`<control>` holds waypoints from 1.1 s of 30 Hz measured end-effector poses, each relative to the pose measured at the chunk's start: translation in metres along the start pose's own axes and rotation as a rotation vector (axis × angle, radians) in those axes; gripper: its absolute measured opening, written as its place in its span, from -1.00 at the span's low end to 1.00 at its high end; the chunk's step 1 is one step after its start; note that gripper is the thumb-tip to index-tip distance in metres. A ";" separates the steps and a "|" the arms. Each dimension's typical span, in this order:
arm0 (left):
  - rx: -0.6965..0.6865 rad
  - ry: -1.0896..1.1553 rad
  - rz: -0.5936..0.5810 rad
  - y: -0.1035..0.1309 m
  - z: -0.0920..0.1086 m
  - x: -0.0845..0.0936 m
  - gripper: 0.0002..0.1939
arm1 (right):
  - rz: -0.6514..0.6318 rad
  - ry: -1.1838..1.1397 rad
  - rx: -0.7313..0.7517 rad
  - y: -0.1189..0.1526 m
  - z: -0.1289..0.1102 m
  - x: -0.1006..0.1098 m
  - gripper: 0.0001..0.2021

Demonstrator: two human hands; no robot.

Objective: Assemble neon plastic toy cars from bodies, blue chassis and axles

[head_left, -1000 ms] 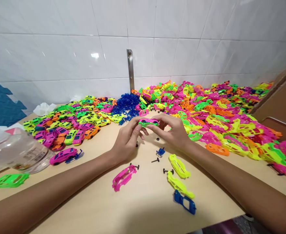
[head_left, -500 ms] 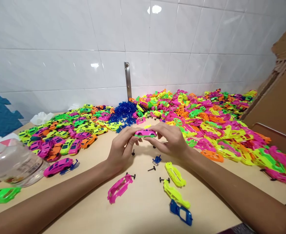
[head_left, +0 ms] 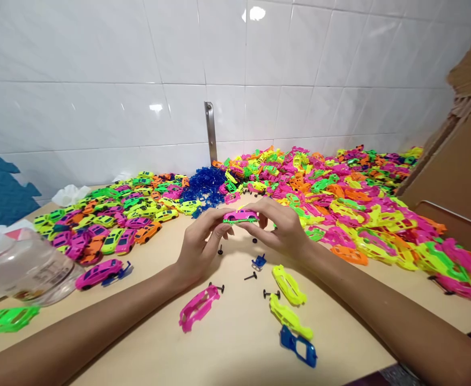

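Note:
Held between both hands, just above the table, is a toy car [head_left: 240, 215] with a pink body and a green base. My left hand [head_left: 202, 238] grips its left end with fingers and thumb. At the other end, my right hand [head_left: 280, 228] pinches it the same way. Below the hands lie a small blue plastic part [head_left: 259, 261] and a black wheel axle [head_left: 250, 276]. A pink car body [head_left: 199, 307] rests nearer me on the left. On the right are a yellow car body [head_left: 289, 285], a second yellow body [head_left: 290, 317] and a blue window piece [head_left: 298, 346].
Assembled toy cars [head_left: 112, 241] crowd the table's left side. Blue clear parts [head_left: 203, 187] are heaped at the back, beside a large pile of coloured car bodies [head_left: 327, 193]. A clear plastic jar [head_left: 38, 268] stands at left; a cardboard box [head_left: 456, 161] rises at right.
Both hands stay on the toy car, which has tilted slightly so more of its green base shows. The view has shifted a little; the loose parts lie as before.

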State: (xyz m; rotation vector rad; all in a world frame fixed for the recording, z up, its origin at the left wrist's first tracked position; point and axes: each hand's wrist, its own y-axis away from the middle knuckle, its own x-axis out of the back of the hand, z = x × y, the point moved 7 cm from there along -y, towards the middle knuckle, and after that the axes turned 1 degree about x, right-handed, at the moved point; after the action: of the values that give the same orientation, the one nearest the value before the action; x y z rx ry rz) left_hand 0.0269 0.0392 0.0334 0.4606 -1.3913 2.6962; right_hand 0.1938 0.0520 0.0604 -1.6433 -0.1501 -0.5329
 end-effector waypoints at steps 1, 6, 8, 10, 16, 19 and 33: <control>-0.001 0.003 0.000 0.000 0.000 0.000 -0.72 | -0.008 -0.008 -0.008 0.000 0.001 -0.001 -0.76; -0.014 0.021 -0.009 0.000 0.002 -0.001 -0.73 | -0.028 -0.003 -0.013 -0.001 0.001 -0.001 -0.77; -0.018 0.027 -0.014 0.000 0.002 -0.001 -0.75 | -0.040 0.001 -0.012 -0.001 0.001 -0.001 -0.77; -0.020 0.024 -0.018 0.001 0.002 -0.001 -0.76 | -0.046 0.003 -0.006 -0.001 0.001 -0.001 -0.78; 0.005 -0.012 -0.022 0.001 0.000 -0.001 -0.83 | -0.034 -0.003 -0.003 0.002 0.001 -0.002 -0.77; 0.022 -0.017 -0.027 0.001 -0.001 -0.001 -0.85 | -0.039 -0.011 -0.021 0.004 0.001 -0.002 -0.79; 0.030 0.020 -0.048 0.001 -0.001 -0.001 -0.88 | -0.057 -0.005 -0.008 0.005 -0.006 -0.007 -0.89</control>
State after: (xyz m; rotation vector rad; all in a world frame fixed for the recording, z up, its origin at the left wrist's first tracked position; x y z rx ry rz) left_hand 0.0274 0.0398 0.0318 0.4614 -1.3186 2.6798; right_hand 0.1877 0.0471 0.0534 -1.6524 -0.1993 -0.5739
